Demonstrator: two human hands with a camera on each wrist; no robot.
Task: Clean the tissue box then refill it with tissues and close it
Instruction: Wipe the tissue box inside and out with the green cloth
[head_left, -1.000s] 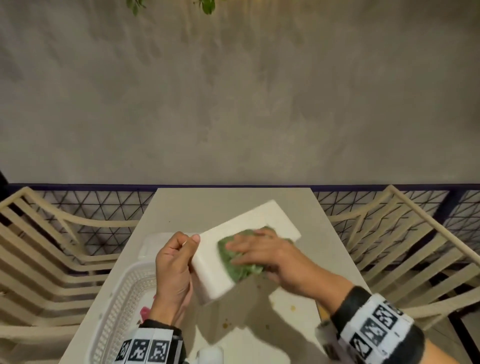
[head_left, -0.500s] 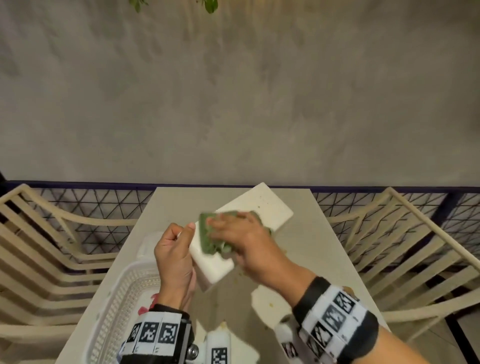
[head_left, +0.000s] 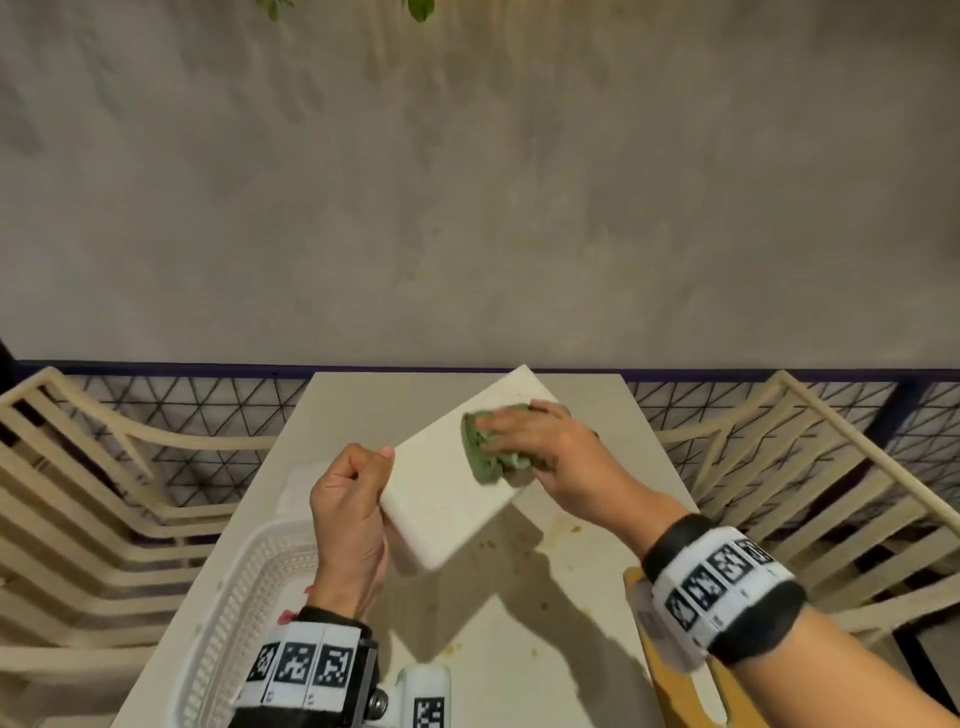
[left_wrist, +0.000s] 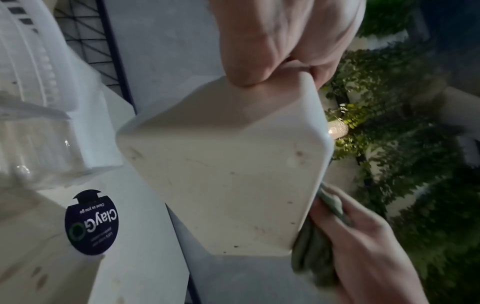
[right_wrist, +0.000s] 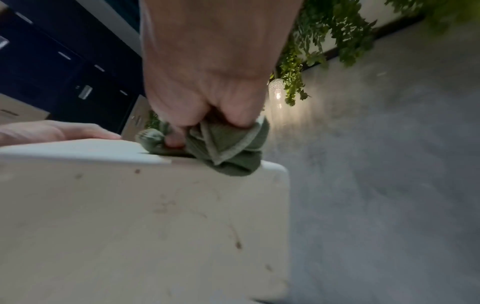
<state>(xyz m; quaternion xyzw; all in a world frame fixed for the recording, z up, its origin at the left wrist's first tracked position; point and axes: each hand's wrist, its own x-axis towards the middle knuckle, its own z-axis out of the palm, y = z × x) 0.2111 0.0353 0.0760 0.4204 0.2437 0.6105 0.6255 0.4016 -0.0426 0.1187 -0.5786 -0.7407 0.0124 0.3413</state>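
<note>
A white tissue box is held tilted above the table, its long side running toward the far right. My left hand grips its near end, thumb on top. My right hand grips a bunched green cloth and presses it on the box's top face near the far end. In the right wrist view the cloth sits at the box's upper edge, and the box side shows brown specks. The left wrist view shows the speckled end face.
A white perforated basket stands on the beige table at the near left. A round dark sticker is on the table. Slatted chairs flank both sides, with a wire railing behind. A wooden board edge lies near my right wrist.
The right hand with the cloth has slid from the box's near end toward its far end. The left hand keeps its hold, and the box has shifted slightly.
</note>
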